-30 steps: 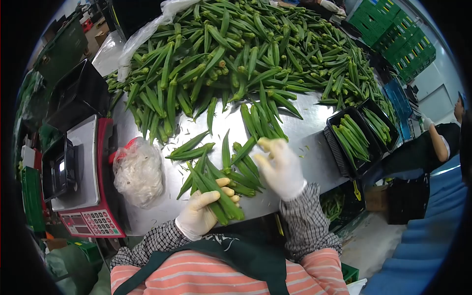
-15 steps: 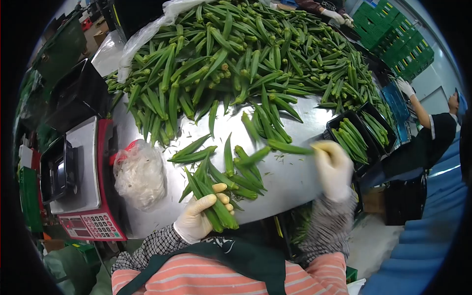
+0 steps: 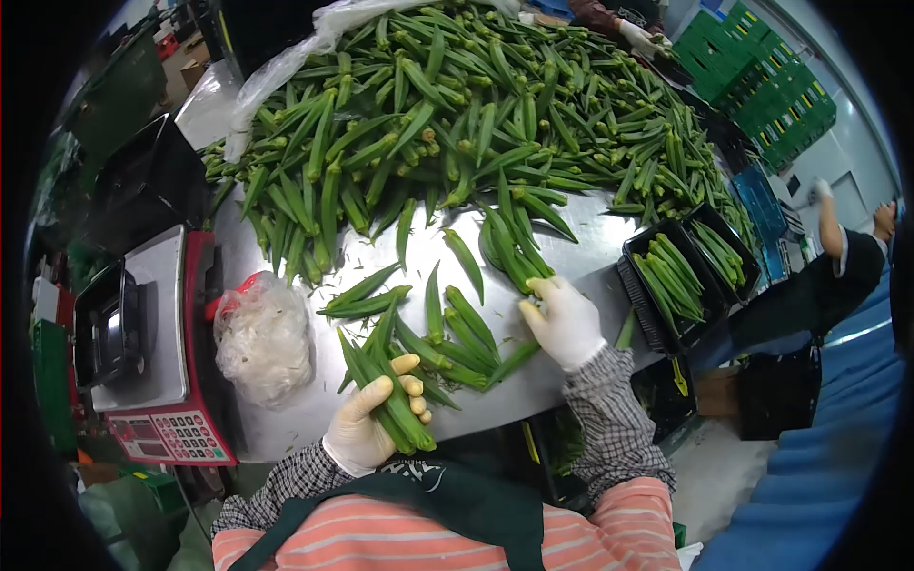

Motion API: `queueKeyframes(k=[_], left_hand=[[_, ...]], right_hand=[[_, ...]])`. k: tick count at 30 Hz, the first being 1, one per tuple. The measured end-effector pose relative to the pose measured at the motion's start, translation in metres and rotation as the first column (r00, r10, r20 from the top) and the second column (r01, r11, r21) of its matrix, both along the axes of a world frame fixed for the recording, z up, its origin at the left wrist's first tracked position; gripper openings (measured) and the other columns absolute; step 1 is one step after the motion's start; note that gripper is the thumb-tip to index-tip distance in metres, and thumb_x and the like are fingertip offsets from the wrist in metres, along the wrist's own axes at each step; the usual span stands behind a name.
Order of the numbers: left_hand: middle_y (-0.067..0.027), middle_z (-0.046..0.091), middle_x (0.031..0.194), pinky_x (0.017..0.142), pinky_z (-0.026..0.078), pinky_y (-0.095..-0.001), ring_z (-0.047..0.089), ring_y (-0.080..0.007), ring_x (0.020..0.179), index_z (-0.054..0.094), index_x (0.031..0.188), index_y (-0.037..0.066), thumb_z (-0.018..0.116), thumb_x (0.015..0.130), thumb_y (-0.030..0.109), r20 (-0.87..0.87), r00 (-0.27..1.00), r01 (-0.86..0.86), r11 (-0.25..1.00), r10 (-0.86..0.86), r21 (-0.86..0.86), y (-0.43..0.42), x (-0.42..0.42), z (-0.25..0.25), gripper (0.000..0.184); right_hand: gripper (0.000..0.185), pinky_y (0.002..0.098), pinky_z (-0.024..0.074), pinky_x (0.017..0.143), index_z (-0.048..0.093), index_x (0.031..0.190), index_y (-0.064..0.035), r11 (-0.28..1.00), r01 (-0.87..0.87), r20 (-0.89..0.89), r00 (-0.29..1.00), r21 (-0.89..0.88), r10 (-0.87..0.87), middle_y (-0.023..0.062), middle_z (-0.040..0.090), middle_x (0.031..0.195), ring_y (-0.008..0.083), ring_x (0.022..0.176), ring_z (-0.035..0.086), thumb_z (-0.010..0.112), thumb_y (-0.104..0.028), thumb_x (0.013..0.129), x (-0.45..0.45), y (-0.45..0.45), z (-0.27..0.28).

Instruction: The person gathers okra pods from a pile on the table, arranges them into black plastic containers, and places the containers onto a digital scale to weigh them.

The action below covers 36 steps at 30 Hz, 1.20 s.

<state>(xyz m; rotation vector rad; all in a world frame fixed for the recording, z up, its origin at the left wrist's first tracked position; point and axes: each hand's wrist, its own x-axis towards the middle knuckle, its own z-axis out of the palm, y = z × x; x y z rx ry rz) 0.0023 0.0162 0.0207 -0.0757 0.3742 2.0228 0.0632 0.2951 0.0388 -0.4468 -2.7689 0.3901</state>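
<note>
My left hand [image 3: 367, 419], in a pale glove, is closed around a small bunch of okra pods [image 3: 388, 404] near the table's front edge. My gloved right hand [image 3: 568, 324] is right of the middle, thumb and forefinger apart. Its forefinger is at the lower end of some okra pods [image 3: 514, 246] lying on the metal table [image 3: 357, 252]; whether it presses on them is hard to see. Between my hands lie several loose okra pods [image 3: 466, 328]. A large heap of okra [image 3: 457, 105] covers the back of the table.
Black trays [image 3: 666, 285] of lined-up okra stand at the right, with a single pod [image 3: 625, 329] beside them. To the left are a crumpled plastic bag [image 3: 262, 343] and a red scale [image 3: 171, 419] bearing a black tray [image 3: 109, 324]. Co-workers stand beyond, near green crates [image 3: 762, 81].
My right hand has moved left from beside the trays to the loose pods, and the pod near its fingers is gone from there. My left hand still holds its bunch.
</note>
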Motion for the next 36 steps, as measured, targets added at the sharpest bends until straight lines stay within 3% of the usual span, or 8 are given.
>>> queueKeyframes(k=[4, 7, 10, 14, 23, 27, 33, 36], left_hand=[[-0.0123, 0.061, 0.103, 0.084, 0.048, -0.0414, 0.059, -0.0238, 0.091, 0.045, 0.126, 0.0, 0.054, 0.087, 0.015, -0.003, 1.0, -0.013, 0.999, 0.013, -0.034, -0.006, 0.004, -0.001, 0.043], [-0.0163, 0.059, 0.11, 0.088, 0.047, -0.0439, 0.059, -0.0272, 0.098, 0.043, 0.127, -0.001, 0.054, 0.085, 0.012, 0.015, 1.0, 0.0, 1.0, 0.0, -0.023, -0.007, 0.003, -0.002, 0.046], [-0.0181, 0.057, 0.115, 0.093, 0.044, -0.0452, 0.056, -0.0292, 0.105, 0.041, 0.128, 0.0, 0.055, 0.084, 0.008, 0.005, 1.0, -0.018, 0.997, 0.019, -0.075, -0.001, 0.004, 0.006, 0.047], [-0.0181, 0.055, 0.119, 0.099, 0.041, -0.0451, 0.053, -0.0294, 0.112, 0.043, 0.127, 0.001, 0.056, 0.082, 0.003, -0.004, 1.0, -0.001, 0.998, 0.0, -0.061, 0.016, 0.01, 0.011, 0.047], [-0.0141, 0.06, 0.107, 0.096, 0.042, -0.0502, 0.056, -0.0297, 0.105, 0.045, 0.125, 0.0, 0.054, 0.086, 0.013, 0.01, 1.0, -0.008, 0.995, 0.009, -0.098, -0.002, 0.01, -0.007, 0.041], [-0.015, 0.059, 0.111, 0.096, 0.042, -0.0498, 0.055, -0.0298, 0.107, 0.042, 0.128, 0.001, 0.056, 0.087, 0.015, -0.053, 0.998, -0.019, 0.996, 0.014, -0.091, -0.002, 0.014, -0.005, 0.046], [-0.0123, 0.056, 0.115, 0.094, 0.044, -0.0405, 0.054, -0.0239, 0.109, 0.043, 0.126, 0.004, 0.062, 0.086, 0.015, -0.143, 0.988, -0.08, 0.99, 0.063, -0.116, 0.0, 0.017, -0.007, 0.046], [-0.0145, 0.057, 0.113, 0.095, 0.042, -0.0439, 0.054, -0.0264, 0.107, 0.044, 0.126, 0.001, 0.056, 0.086, 0.015, -0.086, 0.992, -0.106, 0.982, 0.094, -0.154, -0.01, 0.011, -0.002, 0.044]], right_hand=[[0.022, 0.0335, 0.0484, 0.061, 0.062, 0.094, -0.0049, 0.977, 0.062, 0.082, 0.993, 0.204, -0.08, 0.0084, 0.06, 0.083, 0.0237, 0.065, 0.06, 0.065, -0.02, 0.078, -0.04, 0.012, -0.019], [0.019, 0.0258, 0.0451, 0.058, 0.062, 0.094, -0.0023, 0.838, 0.052, -0.006, 0.998, -0.543, -0.066, 0.0025, 0.058, 0.077, 0.0125, 0.063, 0.055, 0.063, -0.015, 0.079, -0.026, 0.015, 0.005], [0.021, 0.0231, 0.0457, 0.058, 0.062, 0.094, -0.0003, 0.675, -0.13, -0.012, 0.984, -0.726, 0.176, 0.0045, 0.059, 0.075, 0.0094, 0.062, 0.053, 0.065, -0.013, 0.078, 0.003, -0.015, 0.042], [0.026, 0.0335, 0.05, 0.063, 0.063, 0.092, -0.0057, 0.701, -0.425, 0.046, 0.837, -0.572, 0.545, 0.0102, 0.06, 0.082, 0.0276, 0.072, 0.061, 0.065, -0.028, 0.08, 0.022, -0.081, 0.042], [0.019, 0.0359, 0.0504, 0.064, 0.063, 0.094, -0.0078, 0.945, -0.297, 0.11, 0.953, 0.135, 0.283, 0.0089, 0.061, 0.086, 0.0276, 0.072, 0.061, 0.063, -0.014, 0.076, 0.041, -0.025, 0.001], [0.03, 0.0338, 0.051, 0.063, 0.062, 0.1, -0.0043, 0.903, 0.018, 0.057, 0.998, -0.43, 0.007, 0.0126, 0.062, 0.086, 0.0295, 0.072, 0.062, 0.071, -0.017, 0.074, 0.046, -0.034, 0.027], [0.039, 0.0354, 0.0499, 0.061, 0.056, 0.111, -0.0045, 0.791, -0.554, -0.074, 0.828, -0.258, 0.556, 0.0119, 0.06, 0.083, 0.028, 0.072, 0.062, 0.064, -0.027, 0.08, 0.018, -0.126, 0.045], [0.036, 0.0379, 0.0489, 0.064, 0.055, 0.109, -0.0047, 0.865, -0.445, -0.055, 0.894, -0.233, 0.445, 0.0127, 0.057, 0.084, 0.0295, 0.073, 0.06, 0.063, -0.025, 0.08, 0.003, -0.105, 0.049]])
